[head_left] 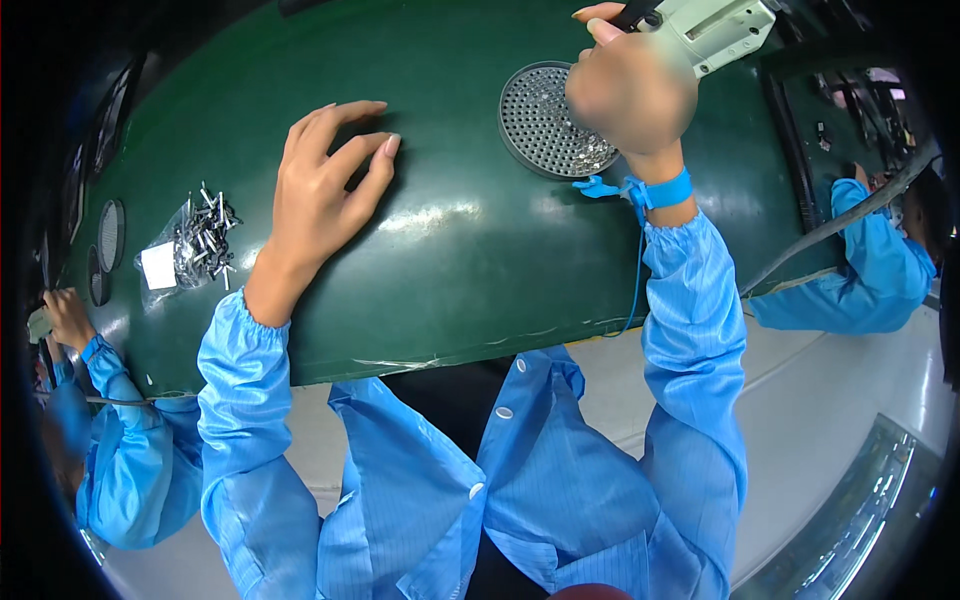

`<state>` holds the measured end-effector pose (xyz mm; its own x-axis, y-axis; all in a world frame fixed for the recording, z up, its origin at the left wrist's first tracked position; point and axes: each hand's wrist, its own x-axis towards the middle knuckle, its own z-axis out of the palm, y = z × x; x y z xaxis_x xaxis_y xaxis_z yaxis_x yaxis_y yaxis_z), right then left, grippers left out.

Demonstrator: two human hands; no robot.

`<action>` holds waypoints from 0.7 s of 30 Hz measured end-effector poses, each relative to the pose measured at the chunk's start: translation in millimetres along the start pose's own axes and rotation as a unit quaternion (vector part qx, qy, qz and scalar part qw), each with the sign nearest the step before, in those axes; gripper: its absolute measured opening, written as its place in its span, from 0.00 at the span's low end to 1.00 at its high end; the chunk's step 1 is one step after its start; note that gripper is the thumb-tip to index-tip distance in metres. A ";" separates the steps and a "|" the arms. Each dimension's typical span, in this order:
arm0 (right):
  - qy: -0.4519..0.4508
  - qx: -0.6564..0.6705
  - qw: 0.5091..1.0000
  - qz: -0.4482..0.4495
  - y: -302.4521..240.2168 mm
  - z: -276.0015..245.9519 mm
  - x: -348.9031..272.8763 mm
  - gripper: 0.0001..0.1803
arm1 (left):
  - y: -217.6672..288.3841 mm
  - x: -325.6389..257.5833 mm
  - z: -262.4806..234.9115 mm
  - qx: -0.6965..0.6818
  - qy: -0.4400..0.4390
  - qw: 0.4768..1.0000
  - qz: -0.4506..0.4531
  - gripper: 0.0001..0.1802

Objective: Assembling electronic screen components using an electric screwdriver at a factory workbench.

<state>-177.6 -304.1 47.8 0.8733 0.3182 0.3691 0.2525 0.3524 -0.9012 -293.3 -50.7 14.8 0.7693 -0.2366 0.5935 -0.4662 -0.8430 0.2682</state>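
Observation:
My left hand (325,180) lies on the green tabletop with nothing in it, its fingers loosely bent and apart. To its left, a clear plastic bag (182,250) with a white label lies beside a pile of small black and silver pin-like parts (212,235). My right hand (640,90), partly blurred, is at the far right against a pale grey-green device (715,30). Its fingers curl by a black piece of that device, and what they pinch is hidden. Below the hand sits a round grey tray (535,120) full of holes, with small shiny pieces on its right side.
A blue wrist strap (668,190) circles my right wrist, its cord hanging past the table edge. Two round dark trays (111,232) stand at the far left. People in blue sleeves work at left (130,400) and right (850,270). A grey cable (850,215) crosses at right.

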 end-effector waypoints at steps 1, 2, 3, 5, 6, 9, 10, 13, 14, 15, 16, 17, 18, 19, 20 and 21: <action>-0.009 -0.003 1.000 -0.007 0.9 -0.5 0.5 0.11 | 0.2 -0.8 -0.3 -0.001 0.000 1.000 -0.003 0.05; -0.010 -0.004 1.000 -0.005 1.4 -0.4 -0.2 0.11 | 0.5 -1.4 -1.1 -0.006 -0.009 1.000 -0.004 0.05; -0.006 -0.007 1.000 0.000 1.6 0.0 -1.4 0.12 | 0.5 -2.3 -1.1 -0.010 -0.019 1.000 -0.004 0.05; -0.002 -0.010 1.000 0.007 2.6 -0.9 -1.8 0.12 | -1.0 -3.3 1.1 -0.015 -0.012 1.000 -0.001 0.05; -0.010 -0.009 1.000 -0.003 3.7 -2.4 -1.1 0.12 | -1.9 -3.8 2.2 -0.019 -0.004 1.000 0.004 0.05; 0.015 0.002 1.000 0.022 -2.0 5.4 -4.4 0.10 | -3.7 -5.3 3.5 -0.029 -0.009 0.999 -0.011 0.05; 0.047 0.014 0.997 0.052 -4.5 8.3 -5.7 0.07 | -4.4 -5.2 3.7 -0.030 -0.010 0.999 -0.012 0.05; 0.050 0.011 0.997 0.052 -3.4 7.6 -6.4 0.09 | -5.6 -5.3 3.6 -0.028 -0.010 1.000 -0.009 0.05; 0.050 0.010 0.997 0.054 -3.4 8.2 -6.6 0.09 | -5.4 -5.2 3.7 -0.030 -0.009 0.999 -0.011 0.05; 0.058 0.009 0.997 0.056 -4.0 9.3 -6.8 0.08 | -5.2 -5.2 3.9 -0.032 -0.008 0.999 -0.013 0.05; 0.066 0.008 0.996 0.059 -4.7 10.2 -6.9 0.07 | -5.0 -4.7 3.4 -0.033 -0.009 0.999 -0.014 0.05; 0.067 0.008 0.996 0.060 -5.1 10.6 -6.6 0.07 | -4.9 -4.0 3.0 -0.033 -0.010 0.999 -0.011 0.05; 0.070 0.008 0.996 0.058 -5.6 10.9 -6.3 0.07 | -4.9 -3.6 2.5 -0.033 -0.011 0.999 -0.008 0.05; 0.074 0.009 0.996 0.055 -5.9 11.0 -6.3 0.06 | -4.4 -3.4 1.6 -0.033 -0.011 0.999 -0.009 0.05; 0.074 0.009 0.996 0.055 -4.8 10.7 -5.9 0.06 | -3.9 -3.2 0.6 -0.031 -0.021 0.999 -0.011 0.05; 0.070 0.002 0.996 0.056 -2.7 10.3 -5.0 0.06 | -3.4 -3.1 -0.3 -0.030 -0.031 0.999 -0.014 0.05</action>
<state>-186.9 -297.5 50.7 0.9457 0.2299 0.2298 0.1482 0.3243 -0.9343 -294.2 -47.0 12.3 0.8067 -0.2441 0.5382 -0.4681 -0.8198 0.3298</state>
